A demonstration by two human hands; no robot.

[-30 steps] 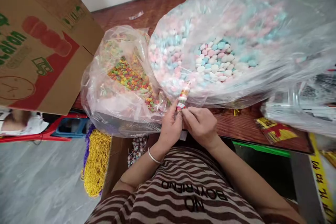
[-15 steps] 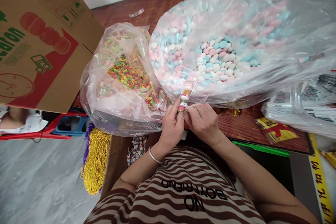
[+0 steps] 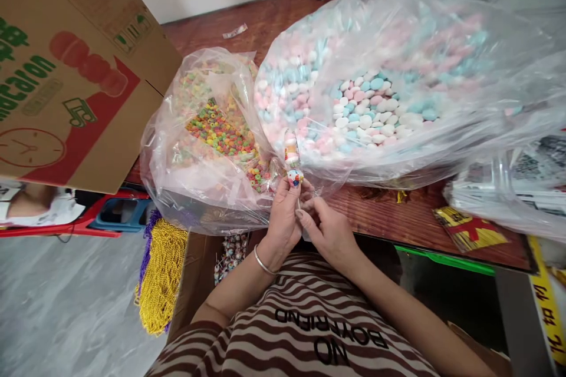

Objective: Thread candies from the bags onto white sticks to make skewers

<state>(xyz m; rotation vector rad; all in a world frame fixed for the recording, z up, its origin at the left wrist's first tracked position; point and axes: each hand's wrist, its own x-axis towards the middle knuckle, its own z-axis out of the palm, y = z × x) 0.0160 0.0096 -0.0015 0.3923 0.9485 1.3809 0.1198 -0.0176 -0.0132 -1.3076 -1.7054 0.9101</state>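
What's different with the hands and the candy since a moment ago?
The wrapped candy swung left and stands straighter. The right hand moved down beside its stick. The left hand still holds it; the big bag and small bag stayed put.

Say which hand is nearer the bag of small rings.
Left. The left hand is by the lower right edge of the bag of small rings; the right hand is farther right, beyond it.
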